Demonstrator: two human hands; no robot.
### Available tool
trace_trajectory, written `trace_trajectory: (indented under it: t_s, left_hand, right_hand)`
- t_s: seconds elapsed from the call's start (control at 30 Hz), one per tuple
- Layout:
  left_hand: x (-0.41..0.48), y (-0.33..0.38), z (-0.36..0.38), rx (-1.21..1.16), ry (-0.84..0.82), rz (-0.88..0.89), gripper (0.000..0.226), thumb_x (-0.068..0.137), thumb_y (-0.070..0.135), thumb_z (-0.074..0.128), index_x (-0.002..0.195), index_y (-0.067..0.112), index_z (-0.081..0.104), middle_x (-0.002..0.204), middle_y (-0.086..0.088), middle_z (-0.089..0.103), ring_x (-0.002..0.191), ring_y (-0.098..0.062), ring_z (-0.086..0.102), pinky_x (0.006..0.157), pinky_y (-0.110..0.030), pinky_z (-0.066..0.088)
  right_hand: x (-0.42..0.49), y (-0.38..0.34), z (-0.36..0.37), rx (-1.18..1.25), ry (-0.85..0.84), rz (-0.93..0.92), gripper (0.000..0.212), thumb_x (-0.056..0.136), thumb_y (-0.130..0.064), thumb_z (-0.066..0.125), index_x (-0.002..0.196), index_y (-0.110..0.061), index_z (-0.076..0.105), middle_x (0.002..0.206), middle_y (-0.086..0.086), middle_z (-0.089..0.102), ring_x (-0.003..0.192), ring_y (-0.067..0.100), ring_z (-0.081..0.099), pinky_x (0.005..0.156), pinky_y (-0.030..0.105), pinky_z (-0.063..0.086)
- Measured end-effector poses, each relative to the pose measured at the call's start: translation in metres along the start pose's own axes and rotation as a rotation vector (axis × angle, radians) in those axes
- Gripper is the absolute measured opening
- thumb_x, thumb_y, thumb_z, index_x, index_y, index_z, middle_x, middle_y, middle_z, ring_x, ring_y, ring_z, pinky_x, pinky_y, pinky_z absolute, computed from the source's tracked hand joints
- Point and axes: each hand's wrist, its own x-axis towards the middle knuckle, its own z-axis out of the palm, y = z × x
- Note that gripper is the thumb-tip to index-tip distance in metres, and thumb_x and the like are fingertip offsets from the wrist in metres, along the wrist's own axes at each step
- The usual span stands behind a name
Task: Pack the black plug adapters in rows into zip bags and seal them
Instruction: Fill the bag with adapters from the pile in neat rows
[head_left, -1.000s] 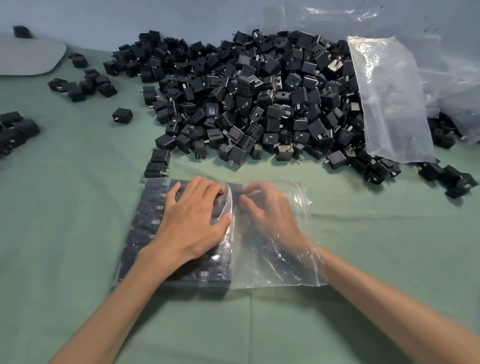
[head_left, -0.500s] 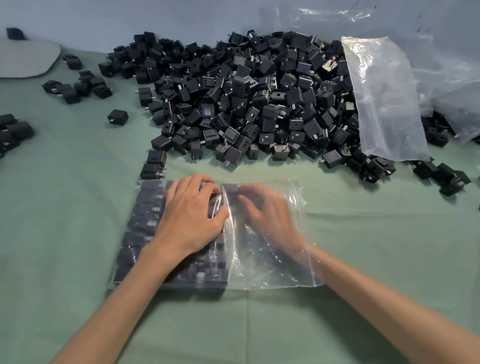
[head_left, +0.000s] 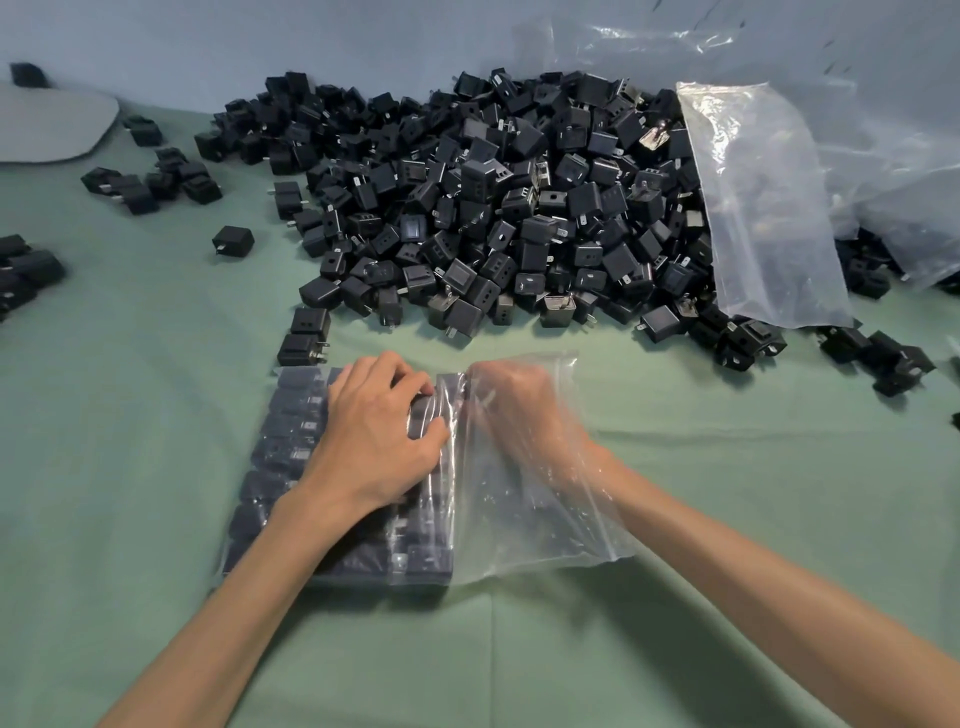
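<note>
On the green tabletop (head_left: 145, 467), towards its near edge, your left hand (head_left: 379, 436) grips the zip bag (head_left: 550, 525) over its packed adapters (head_left: 283, 415). Your right hand (head_left: 514, 410) is inside; its grasp is unclear. The loose adapter pile (head_left: 519, 208) lines the far edge, against the grey wall (head_left: 260, 36).

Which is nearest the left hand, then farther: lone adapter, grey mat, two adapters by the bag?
1. Two adapters, just beyond the zip bag the left hand holds.
2. Lone adapter, farther back left.
3. Grey mat, far left corner.
</note>
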Motion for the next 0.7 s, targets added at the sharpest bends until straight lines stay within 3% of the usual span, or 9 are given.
trace_trajectory:
  t_s: [0.03, 0.1, 0.2, 0.27, 0.33, 0.43, 0.5, 0.6, 0.7]
  left_hand:
    - [0.000, 0.000, 0.000, -0.006, -0.002, -0.001, 0.034, 0.077, 0.037, 0.051, 0.098, 0.015, 0.065, 0.094, 0.006, 0.046, 0.095, -0.012, 0.039, 0.099, -0.034, 0.027]
    - [0.000, -0.001, -0.001, -0.024, -0.004, -0.002, 0.033, 0.077, 0.038, 0.051, 0.098, 0.017, 0.065, 0.095, 0.007, 0.048, 0.096, -0.011, 0.040, 0.101, -0.035, 0.027]
    - [0.000, 0.000, -0.004, -0.053, -0.010, -0.002, 0.032, 0.077, 0.036, 0.051, 0.098, 0.017, 0.066, 0.096, 0.007, 0.051, 0.095, -0.011, 0.043, 0.103, -0.036, 0.028]
    - [-0.002, 0.001, -0.005, -0.084, -0.001, 0.006, 0.030, 0.078, 0.034, 0.051, 0.097, 0.016, 0.066, 0.094, 0.007, 0.051, 0.092, -0.011, 0.044, 0.102, -0.038, 0.032]
    - [-0.003, 0.004, -0.005, -0.116, 0.017, 0.003, 0.024, 0.080, 0.032, 0.054, 0.095, 0.015, 0.063, 0.093, 0.006, 0.051, 0.089, -0.011, 0.045, 0.097, -0.038, 0.037]
    - [-0.004, 0.006, -0.003, -0.105, 0.053, -0.015, 0.028, 0.085, 0.023, 0.062, 0.109, 0.009, 0.059, 0.102, 0.000, 0.051, 0.097, -0.013, 0.044, 0.097, -0.035, 0.039]
    - [-0.004, 0.007, -0.003, -0.060, 0.035, 0.005, 0.043, 0.086, 0.024, 0.058, 0.125, 0.007, 0.055, 0.118, -0.005, 0.052, 0.110, -0.015, 0.045, 0.106, -0.035, 0.035]
    - [-0.009, 0.009, -0.003, 0.078, -0.065, 0.129, 0.054, 0.092, 0.035, 0.041, 0.139, 0.010, 0.047, 0.141, -0.003, 0.048, 0.134, -0.015, 0.038, 0.120, -0.047, 0.011]
    - [-0.009, 0.011, -0.002, 0.151, -0.155, 0.212, 0.064, 0.094, 0.044, 0.020, 0.146, 0.012, 0.037, 0.150, 0.000, 0.040, 0.141, -0.010, 0.029, 0.122, -0.043, 0.001]
  right_hand:
    - [0.001, 0.000, 0.000, -0.027, -0.044, -0.025, 0.009, 0.073, 0.012, 0.071, 0.066, 0.008, 0.066, 0.054, 0.020, 0.060, 0.046, 0.029, 0.061, 0.050, 0.018, 0.051]
    - [-0.002, -0.001, 0.001, -0.158, -0.056, 0.014, 0.011, 0.082, 0.001, 0.070, 0.076, 0.009, 0.068, 0.064, 0.021, 0.065, 0.055, 0.029, 0.065, 0.053, 0.031, 0.055]
    - [-0.008, -0.009, 0.004, -0.107, 0.061, 0.009, 0.002, 0.076, 0.015, 0.067, 0.077, 0.012, 0.066, 0.065, 0.024, 0.065, 0.055, 0.033, 0.066, 0.049, 0.039, 0.055]
    - [-0.006, -0.012, 0.002, -0.012, 0.111, 0.060, 0.009, 0.079, 0.011, 0.066, 0.088, 0.012, 0.068, 0.076, 0.025, 0.069, 0.069, 0.036, 0.067, 0.064, 0.043, 0.056]
    - [-0.008, -0.011, -0.002, 0.001, 0.033, 0.168, 0.020, 0.088, -0.006, 0.063, 0.106, 0.001, 0.070, 0.097, 0.018, 0.071, 0.092, 0.034, 0.066, 0.083, 0.038, 0.049]
    - [-0.016, -0.010, -0.001, 0.072, 0.019, 0.150, 0.024, 0.091, -0.010, 0.061, 0.114, -0.011, 0.069, 0.106, 0.009, 0.071, 0.100, 0.024, 0.065, 0.090, 0.032, 0.050]
    - [-0.022, -0.012, 0.000, 0.123, 0.051, 0.109, 0.019, 0.091, -0.016, 0.063, 0.109, -0.019, 0.070, 0.101, -0.001, 0.071, 0.092, 0.013, 0.066, 0.081, 0.035, 0.055]
    - [-0.024, -0.017, -0.005, 0.203, 0.096, 0.180, 0.019, 0.092, -0.030, 0.061, 0.110, -0.030, 0.068, 0.098, -0.017, 0.070, 0.089, 0.002, 0.066, 0.077, 0.033, 0.056]
    - [-0.030, -0.023, -0.012, 0.307, 0.099, 0.148, 0.017, 0.096, -0.023, 0.054, 0.107, -0.029, 0.066, 0.095, -0.018, 0.071, 0.087, 0.004, 0.067, 0.077, 0.031, 0.055]
